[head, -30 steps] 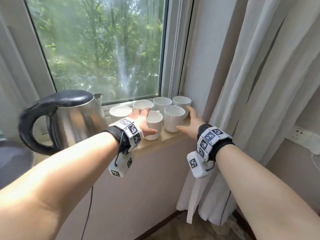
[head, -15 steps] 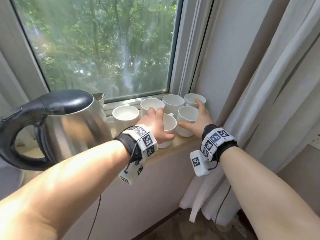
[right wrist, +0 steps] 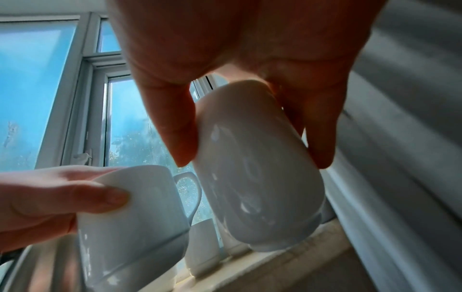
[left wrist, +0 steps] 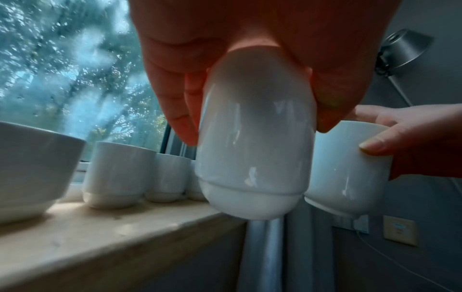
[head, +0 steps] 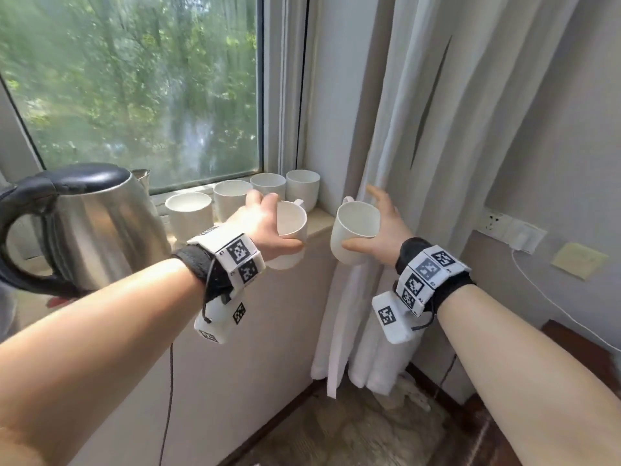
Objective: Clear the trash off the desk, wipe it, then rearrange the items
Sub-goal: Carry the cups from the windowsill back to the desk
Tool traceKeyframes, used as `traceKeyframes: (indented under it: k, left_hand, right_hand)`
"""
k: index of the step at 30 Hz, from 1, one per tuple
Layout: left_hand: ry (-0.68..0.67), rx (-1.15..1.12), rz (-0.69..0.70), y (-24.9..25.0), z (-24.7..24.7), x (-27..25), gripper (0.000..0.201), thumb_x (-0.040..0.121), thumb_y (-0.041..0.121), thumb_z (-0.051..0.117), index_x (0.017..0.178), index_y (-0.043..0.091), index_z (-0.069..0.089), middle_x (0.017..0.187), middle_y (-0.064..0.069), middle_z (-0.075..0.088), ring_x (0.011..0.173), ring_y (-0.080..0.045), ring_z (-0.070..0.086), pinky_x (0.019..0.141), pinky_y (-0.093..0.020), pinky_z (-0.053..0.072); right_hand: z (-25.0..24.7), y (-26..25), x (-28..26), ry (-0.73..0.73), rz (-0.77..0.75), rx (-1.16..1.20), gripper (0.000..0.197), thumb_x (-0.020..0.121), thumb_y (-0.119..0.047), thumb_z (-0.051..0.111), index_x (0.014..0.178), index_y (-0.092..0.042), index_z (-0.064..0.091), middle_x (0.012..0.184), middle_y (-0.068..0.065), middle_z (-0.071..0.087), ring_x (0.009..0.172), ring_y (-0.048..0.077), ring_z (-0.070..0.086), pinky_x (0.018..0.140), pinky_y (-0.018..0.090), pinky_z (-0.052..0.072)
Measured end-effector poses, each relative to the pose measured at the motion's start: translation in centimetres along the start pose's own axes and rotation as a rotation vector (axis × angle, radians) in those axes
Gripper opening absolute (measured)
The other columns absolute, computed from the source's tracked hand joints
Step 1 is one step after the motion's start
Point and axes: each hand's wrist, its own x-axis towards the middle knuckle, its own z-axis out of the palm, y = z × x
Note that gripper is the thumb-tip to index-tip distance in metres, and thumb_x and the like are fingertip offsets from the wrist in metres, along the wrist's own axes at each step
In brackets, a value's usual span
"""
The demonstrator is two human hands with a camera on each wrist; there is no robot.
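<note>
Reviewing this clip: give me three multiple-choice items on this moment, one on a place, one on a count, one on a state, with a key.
1. Where is the kettle?
A. left of the cups
B. on the floor
C. beside the curtain

2. How many white cups stand on the sill?
A. two
B. four
C. six

3. The left hand is:
A. empty
B. holding a mug
C. flat on the sill

Key: 1 A, it stands at the row's left end. 2 B, four remain in the head view. 3 B, its fingers wrap the left mug; the right hand holds the right mug.
</note>
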Motion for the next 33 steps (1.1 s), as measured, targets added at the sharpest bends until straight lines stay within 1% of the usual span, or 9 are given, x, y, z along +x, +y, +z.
traceKeyframes:
  k: [3, 6, 9, 13, 17, 20, 23, 27, 33]
  left_hand:
    - [-0.023, -0.04, 0.031, 3.1, 1.2, -3.4, 0.076, 0.069, 0.051, 0.07, 0.129, 0.017, 0.038, 0.12, -0.007, 0.036, 0.107, -0.029, 0.052, 0.089, -0.034, 0.044]
    - [-0.084, -0.057, 0.072, 6.4, 3.0, -6.8, 0.079, 0.07, 0.052, 0.069, 0.133, 0.017, 0.035, 0.124, -0.007, 0.034, 0.109, -0.028, 0.051, 0.088, -0.03, 0.04]
    - [-0.128, -0.091, 0.101, 9.1, 5.2, -9.7, 0.083, 0.071, 0.051, 0.07, 0.138, 0.019, 0.031, 0.129, -0.007, 0.033, 0.111, -0.029, 0.051, 0.09, -0.029, 0.04]
    - [-0.249, -0.085, 0.194, 13.1, 7.7, -13.2, 0.088, 0.073, 0.053, 0.068, 0.142, 0.021, 0.024, 0.131, -0.008, 0.031, 0.111, -0.03, 0.052, 0.093, -0.032, 0.042]
    - [-0.324, -0.066, 0.312, 16.6, 9.6, -14.9, 0.085, 0.072, 0.057, 0.066, 0.139, 0.022, 0.028, 0.13, -0.005, 0.03, 0.108, -0.026, 0.052, 0.088, -0.033, 0.045]
    - [-0.399, -0.049, 0.363, 18.8, 11.2, -15.9, 0.089, 0.07, 0.059, 0.067, 0.14, 0.021, 0.026, 0.131, -0.005, 0.03, 0.102, -0.024, 0.053, 0.082, -0.032, 0.048]
    - [-0.414, -0.048, 0.412, 21.3, 13.0, -16.4, 0.087, 0.069, 0.058, 0.068, 0.137, 0.021, 0.028, 0.127, -0.004, 0.031, 0.095, -0.021, 0.051, 0.077, -0.03, 0.046]
    - [-0.445, -0.032, 0.413, 25.5, 16.5, -17.0, 0.083, 0.068, 0.058, 0.069, 0.132, 0.019, 0.032, 0.124, -0.004, 0.033, 0.09, -0.02, 0.047, 0.073, -0.03, 0.042]
    - [-0.503, -0.004, 0.317, 34.0, 24.2, -16.4, 0.086, 0.066, 0.058, 0.071, 0.131, 0.016, 0.033, 0.119, -0.004, 0.034, 0.1, -0.024, 0.052, 0.082, -0.035, 0.049]
  right_hand:
    - [-2.8, 1.6, -5.2, 0.005, 0.022, -0.023, 0.101, 0.068, -0.019, 0.081, 0.145, -0.029, 0.017, 0.138, 0.007, 0.034, 0.125, 0.02, 0.038, 0.103, 0.024, 0.03]
    - [-5.5, 4.1, -10.7, -0.012, 0.073, -0.045, 0.099, 0.07, -0.017, 0.079, 0.146, -0.029, 0.017, 0.136, 0.007, 0.034, 0.123, 0.018, 0.038, 0.097, 0.02, 0.028]
    - [-7.9, 6.2, -15.6, -0.011, 0.141, -0.069, 0.097, 0.07, -0.016, 0.078, 0.145, -0.03, 0.018, 0.137, 0.007, 0.033, 0.121, 0.019, 0.039, 0.096, 0.022, 0.028]
    - [-11.3, 8.9, -21.7, 0.021, 0.258, -0.087, 0.097, 0.07, -0.013, 0.078, 0.145, -0.027, 0.018, 0.139, 0.009, 0.031, 0.121, 0.021, 0.039, 0.095, 0.023, 0.029]
    - [-14.1, 11.0, -26.2, 0.113, 0.344, -0.134, 0.097, 0.07, -0.015, 0.079, 0.146, -0.026, 0.019, 0.142, 0.008, 0.031, 0.127, 0.022, 0.036, 0.097, 0.023, 0.026]
    - [-15.5, 13.0, -28.9, 0.163, 0.44, -0.127, 0.099, 0.068, -0.017, 0.08, 0.145, -0.029, 0.019, 0.14, 0.006, 0.032, 0.125, 0.022, 0.039, 0.099, 0.028, 0.031]
    - [-17.1, 15.5, -30.9, 0.195, 0.497, -0.132, 0.1, 0.066, -0.018, 0.081, 0.144, -0.031, 0.02, 0.138, 0.006, 0.034, 0.125, 0.022, 0.039, 0.104, 0.034, 0.034]
    - [-19.6, 20.0, -33.0, 0.202, 0.539, -0.116, 0.1, 0.067, -0.014, 0.081, 0.145, -0.029, 0.019, 0.147, 0.004, 0.028, 0.134, 0.019, 0.03, 0.111, 0.037, 0.028]
    - [-24.5, 29.4, -33.0, 0.148, 0.563, -0.089, 0.102, 0.067, -0.012, 0.08, 0.145, -0.029, 0.018, 0.146, 0.002, 0.026, 0.133, 0.018, 0.03, 0.111, 0.035, 0.027]
